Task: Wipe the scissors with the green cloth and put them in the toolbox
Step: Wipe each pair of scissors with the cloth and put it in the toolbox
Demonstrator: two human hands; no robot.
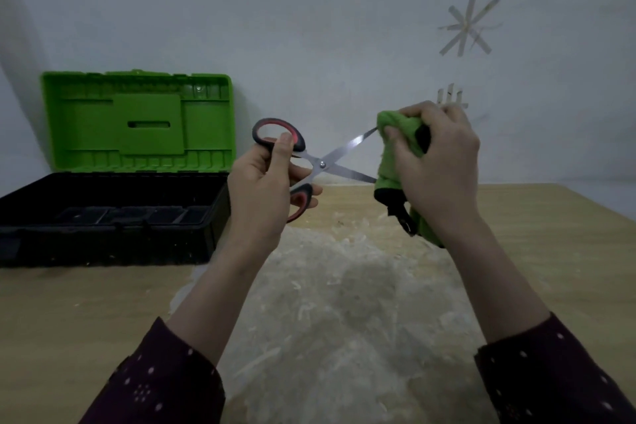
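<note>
My left hand (265,189) grips the red-and-black handles of the scissors (323,163), held up above the table with the two steel blades spread apart and pointing right. My right hand (437,165) holds the green cloth (395,155), bunched around the tip of the upper blade; the lower blade's tip touches the cloth lower down. A black edge of the cloth hangs below my palm. The toolbox (103,217) stands open at the left, black base with small tray compartments inside and green lid upright against the wall.
A wooden table (550,251) runs under both hands. A crumpled clear plastic sheet (344,303) lies in the middle of it. The grey wall behind carries strips of tape at the upper right.
</note>
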